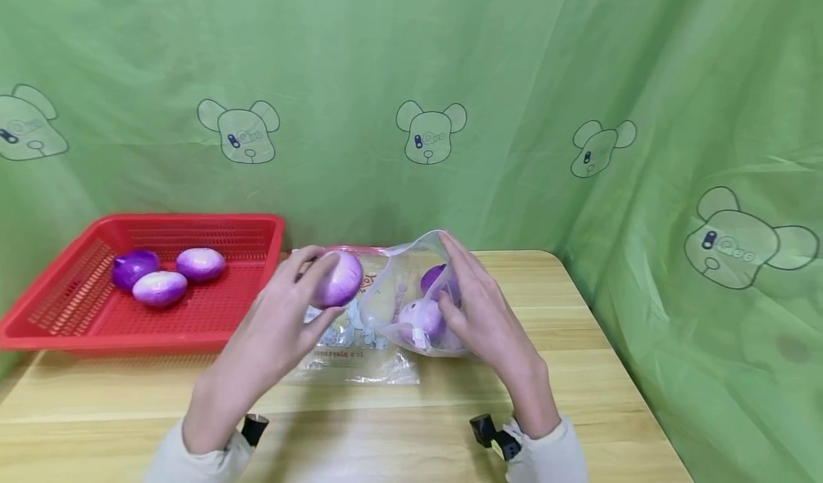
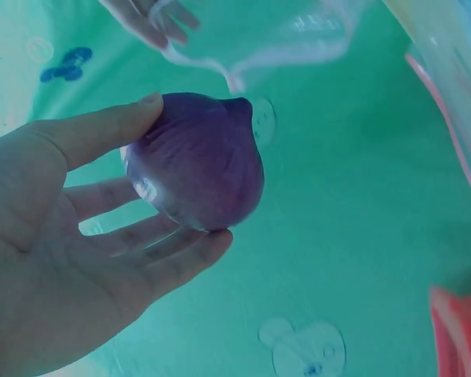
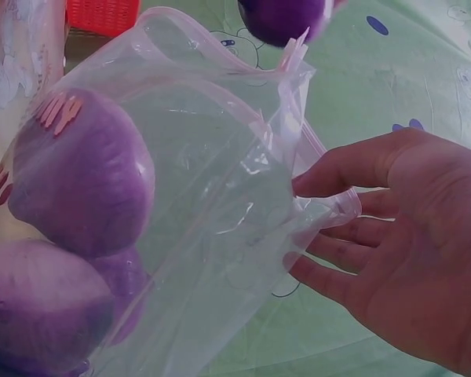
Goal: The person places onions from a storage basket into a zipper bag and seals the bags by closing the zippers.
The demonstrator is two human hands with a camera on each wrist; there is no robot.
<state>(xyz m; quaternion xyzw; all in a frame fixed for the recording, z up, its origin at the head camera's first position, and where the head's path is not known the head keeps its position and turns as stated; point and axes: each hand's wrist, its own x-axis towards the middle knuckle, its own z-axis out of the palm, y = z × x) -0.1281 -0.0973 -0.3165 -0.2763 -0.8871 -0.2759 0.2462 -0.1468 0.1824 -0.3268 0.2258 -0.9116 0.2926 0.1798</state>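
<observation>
My left hand grips a purple-and-white onion between thumb and fingers, held up just left of a clear zip bag's mouth. In the left wrist view the same onion shows its pointed tip, away from the palm. With thumb and fingers, my right hand pinches the rim of the clear bag, and the mouth stands open. Inside the bag several purple onions lie at the bottom. Part of the bag's far side is hidden behind my right hand in the head view.
A red plastic basket on the left holds three more onions. Flat printed clear packaging lies on the wooden table under the bag. A green curtain hangs behind and to the right.
</observation>
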